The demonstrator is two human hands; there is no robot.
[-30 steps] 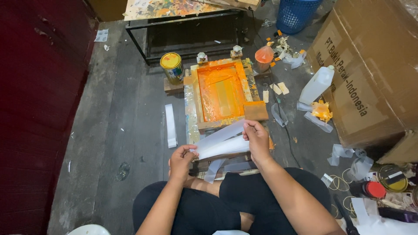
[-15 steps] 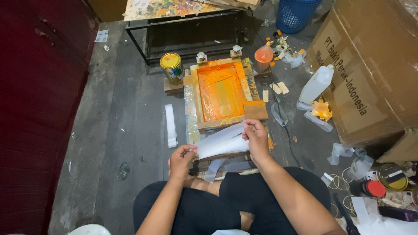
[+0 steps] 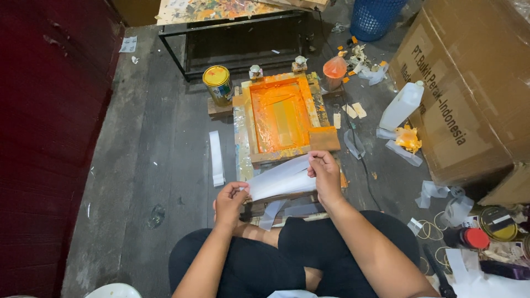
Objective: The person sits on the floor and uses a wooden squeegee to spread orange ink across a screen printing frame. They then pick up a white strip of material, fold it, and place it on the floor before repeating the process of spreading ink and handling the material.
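Note:
I sit cross-legged on a dark wooden floor. Both hands hold a stack of white paper strips (image 3: 280, 179) just above my knees. My left hand (image 3: 231, 203) pinches the lower left end. My right hand (image 3: 326, 172) grips the upper right end with thumb and fingers. Right behind the strips lies a wooden screen-printing frame (image 3: 279, 118) covered in orange ink, with a wooden squeegee (image 3: 324, 139) resting on its near right corner.
A yellow-lidded paint can (image 3: 218, 84) stands left of the frame. An orange-filled cup (image 3: 334, 70), a white plastic jug (image 3: 402, 106), a large cardboard box (image 3: 475, 83), a blue basket (image 3: 375, 15) and a black metal table (image 3: 237, 33) surround it. Loose strips (image 3: 216, 158) and tins (image 3: 497, 223) lie about.
The strips have dropped slightly and sit flatter between my hands; my right hand has shifted a little along their top edge. Nothing else has moved.

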